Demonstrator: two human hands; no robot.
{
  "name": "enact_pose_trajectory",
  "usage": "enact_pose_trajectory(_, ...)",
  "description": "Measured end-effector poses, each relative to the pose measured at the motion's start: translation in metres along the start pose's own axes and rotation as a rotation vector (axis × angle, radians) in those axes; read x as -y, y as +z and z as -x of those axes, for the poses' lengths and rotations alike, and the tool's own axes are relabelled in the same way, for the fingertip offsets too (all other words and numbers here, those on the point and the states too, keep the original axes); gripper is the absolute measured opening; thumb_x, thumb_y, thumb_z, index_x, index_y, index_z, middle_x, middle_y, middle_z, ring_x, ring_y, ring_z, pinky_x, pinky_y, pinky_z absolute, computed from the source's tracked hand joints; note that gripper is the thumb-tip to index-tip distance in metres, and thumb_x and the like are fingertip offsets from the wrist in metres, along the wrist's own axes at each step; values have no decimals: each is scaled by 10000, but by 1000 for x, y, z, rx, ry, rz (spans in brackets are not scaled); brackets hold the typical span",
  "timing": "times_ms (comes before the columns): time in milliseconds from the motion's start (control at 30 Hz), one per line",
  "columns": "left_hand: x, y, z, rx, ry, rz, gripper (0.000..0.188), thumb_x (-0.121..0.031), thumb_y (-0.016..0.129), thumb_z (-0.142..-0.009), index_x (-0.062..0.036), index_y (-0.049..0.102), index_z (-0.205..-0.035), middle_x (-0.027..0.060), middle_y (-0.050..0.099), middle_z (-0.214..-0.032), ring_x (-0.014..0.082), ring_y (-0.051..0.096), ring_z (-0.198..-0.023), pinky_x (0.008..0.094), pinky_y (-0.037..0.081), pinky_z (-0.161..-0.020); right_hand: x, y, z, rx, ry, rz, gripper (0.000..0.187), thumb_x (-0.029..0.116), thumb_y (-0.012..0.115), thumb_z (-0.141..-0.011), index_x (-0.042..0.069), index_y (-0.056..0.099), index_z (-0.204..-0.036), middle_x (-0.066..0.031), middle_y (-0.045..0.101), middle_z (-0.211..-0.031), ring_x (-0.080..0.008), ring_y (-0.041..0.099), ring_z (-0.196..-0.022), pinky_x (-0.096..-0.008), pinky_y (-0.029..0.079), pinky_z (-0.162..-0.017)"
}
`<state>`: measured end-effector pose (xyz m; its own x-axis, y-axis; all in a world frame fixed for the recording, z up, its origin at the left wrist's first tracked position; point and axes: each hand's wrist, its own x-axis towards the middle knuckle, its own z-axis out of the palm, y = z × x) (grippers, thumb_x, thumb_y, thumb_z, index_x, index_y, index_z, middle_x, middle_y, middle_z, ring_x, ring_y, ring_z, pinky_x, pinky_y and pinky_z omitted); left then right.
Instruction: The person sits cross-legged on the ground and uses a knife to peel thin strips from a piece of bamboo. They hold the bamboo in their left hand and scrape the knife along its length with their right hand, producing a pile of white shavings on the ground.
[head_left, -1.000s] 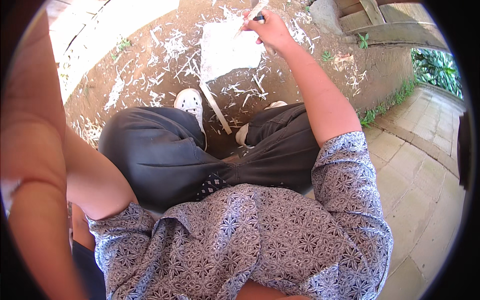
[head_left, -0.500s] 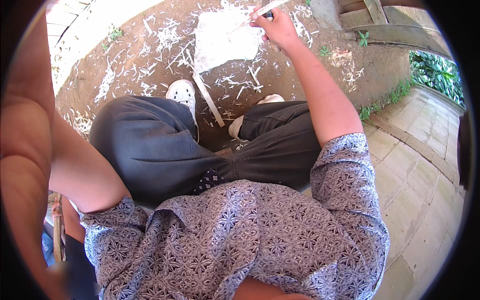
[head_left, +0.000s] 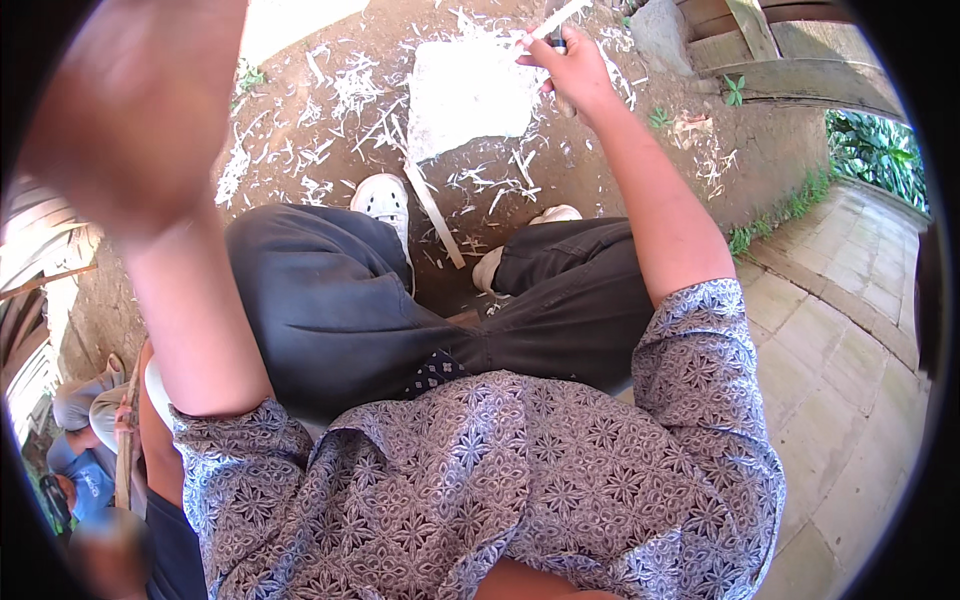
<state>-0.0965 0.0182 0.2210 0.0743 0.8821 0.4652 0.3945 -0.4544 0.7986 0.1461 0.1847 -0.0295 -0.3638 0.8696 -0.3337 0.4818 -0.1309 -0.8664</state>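
Up by the far end of the ground, my right hand [head_left: 580,78] is closed around a knife with a dark collar and a brown handle [head_left: 566,106]. A pale strip of wood or bamboo [head_left: 555,22] lies across the blade at my fingers. My left hand [head_left: 130,120] is raised close to the camera at the upper left, large and smeared, its fingers not readable. Beside my right hand a bright white flat piece [head_left: 470,105] lies on the ground; its material is washed out by glare. A longer pale strip [head_left: 434,215] rests between my shoes.
Curly pale shavings [head_left: 360,85] are scattered over brown earth. My shoes [head_left: 382,205] stand below the white piece. At the right are paving [head_left: 830,330], wooden planks [head_left: 800,80] and a stone [head_left: 660,38]. Another person in blue [head_left: 85,480] sits at the lower left.
My left hand and forearm have swung inward from the left edge, uncovering the people at the lower left. My right hand stays beside the white piece, holding the knife and strip.
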Motion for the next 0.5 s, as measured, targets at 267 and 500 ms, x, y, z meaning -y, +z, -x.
enact_pose_trajectory(267, 125, 49, 35, 565, -292, -820, 590, -445, 668, -959, -30, 521, -1352, 206, 715, -1109, 354, 702, -1033, 468, 548, -890, 18, -5, -3, 43, 9, -482, 259, 212, 653, -1026, 15, 578, -1176, -102, 669, -1176, -192, 723, -1096, -203, 462, -556)
enact_pose_trajectory(500, 131, 79, 41, 671, -442, -841, 388, -321, 585, -1018, -83, 542, -1322, 200, 723, -988, 397, 694, -960, 499, 536, -838, 9, -4, -2, 109, 18, -601, 363, 249, 608, -1053, 5, 465, -1281, -140, 643, -1175, -243, 713, -1130, -192, 491, -532)
